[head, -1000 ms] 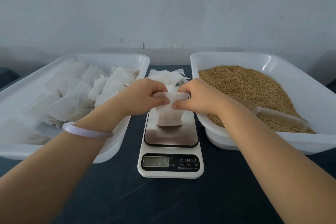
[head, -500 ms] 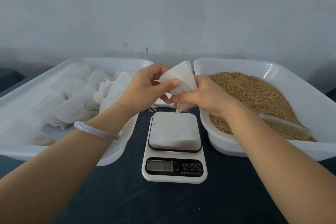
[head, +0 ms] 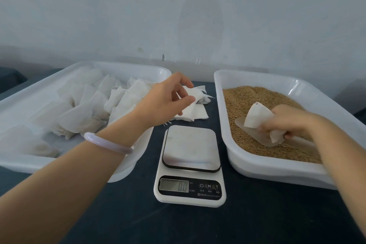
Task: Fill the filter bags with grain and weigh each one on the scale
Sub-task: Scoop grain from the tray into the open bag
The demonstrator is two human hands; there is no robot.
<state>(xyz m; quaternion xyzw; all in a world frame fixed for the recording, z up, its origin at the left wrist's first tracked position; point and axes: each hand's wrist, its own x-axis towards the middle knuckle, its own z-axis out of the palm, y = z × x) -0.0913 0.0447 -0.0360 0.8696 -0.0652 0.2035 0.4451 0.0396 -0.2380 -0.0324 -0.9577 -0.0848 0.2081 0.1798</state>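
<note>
Both hands have drawn apart, the right hand (head: 287, 123) carrying the bag (head: 256, 116) off. Left of the left hand (head: 168, 99), filled bags (head: 85, 109) are lying in a tray (head: 118, 65). That hand is hovering loosely open, empty, over the spare bags (head: 195, 114). Between the hands the scale (head: 190, 148) is sitting bare, reading 0.0. The right hand is gripping the bag against the scoop (head: 263, 140), over the grain (head: 247, 95).

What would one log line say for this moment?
left hand: open, over loose bags | right hand: grips filter bag at scoop in grain tray | scale: platform bare
</note>
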